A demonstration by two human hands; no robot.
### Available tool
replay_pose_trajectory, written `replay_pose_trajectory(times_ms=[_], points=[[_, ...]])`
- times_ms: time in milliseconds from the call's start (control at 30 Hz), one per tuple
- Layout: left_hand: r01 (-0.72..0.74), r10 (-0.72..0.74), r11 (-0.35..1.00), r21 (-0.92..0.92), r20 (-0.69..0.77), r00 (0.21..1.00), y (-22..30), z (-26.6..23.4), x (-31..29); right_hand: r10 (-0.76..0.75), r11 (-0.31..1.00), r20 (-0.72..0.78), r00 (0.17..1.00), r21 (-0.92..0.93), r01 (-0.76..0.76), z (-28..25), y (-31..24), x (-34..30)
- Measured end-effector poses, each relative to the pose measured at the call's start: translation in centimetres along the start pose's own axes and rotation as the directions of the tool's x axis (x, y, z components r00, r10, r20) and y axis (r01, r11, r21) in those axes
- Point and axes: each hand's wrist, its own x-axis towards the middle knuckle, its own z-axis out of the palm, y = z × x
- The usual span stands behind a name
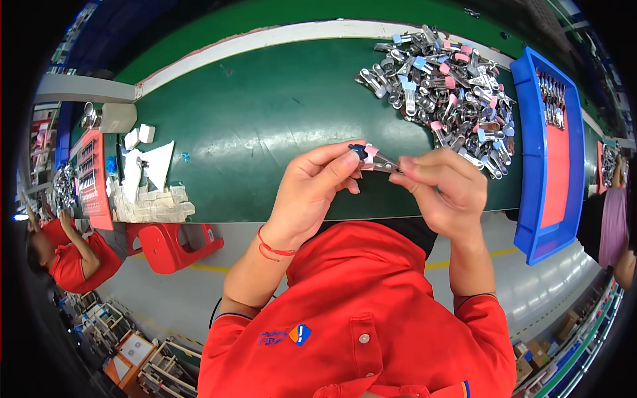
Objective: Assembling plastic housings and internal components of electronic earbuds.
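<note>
Both my hands meet over the table's near edge around one small metal clip-like piece [383, 162] with a pink band and a dark blue end. My left hand [320, 178] pinches the dark end between thumb and fingers. The other, silver end sits between the thumb and fingertips of my right hand [448, 186]. Just beyond, to the right, lies a large loose heap of similar silver pieces [458, 93], many with pink or light blue bands. Their exact kind is too small to make out.
On the right stands a blue tray [522, 166] with a red liner and rows of small metal pieces. White blocks and sheets [158, 162] and a taped patch lie at the left of the green table [265, 99]. A red stool [162, 249] and other people are nearby.
</note>
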Motion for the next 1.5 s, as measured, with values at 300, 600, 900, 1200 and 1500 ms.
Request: replay_pose_trajectory(times_ms=[300, 600, 900, 1200, 1500], points=[[0.069, -0.102, 0.976, 0.205, 0.154, 0.983, 0.9, -1.0, -0.2, -0.207, 0.977, 0.04, 0.978, -0.045, 0.208, -0.8, -0.1, 0.3], [0.073, -0.115, 0.973, 0.217, 0.188, 0.975, 0.6, -1.3, 0.0, -0.196, 0.981, -0.026, 0.98, -0.021, 0.195, -0.3, 0.2, -0.9], [0.19, -0.22, 0.969, 0.157, 0.2, 0.955, 0.8, -2.0, 0.0, -0.114, 0.98, -0.017, 0.993, 0.165, 0.115, 0.2, 1.2, -1.3], [-0.58, 0.254, 0.558, 0.593, 0.543, 0.8, 2.5, -1.1, 0.3, 0.463, 0.457, 0.256, 0.848, 0.751, -0.477, -0.9, 0.7, -1.7], [-0.715, 0.274, 0.322, 0.62, 0.663, 0.697, 2.7, -1.1, -0.1, 0.45, 0.289, 0.637, 0.626, 0.559, -0.777, -1.8, 1.3, -1.5]])
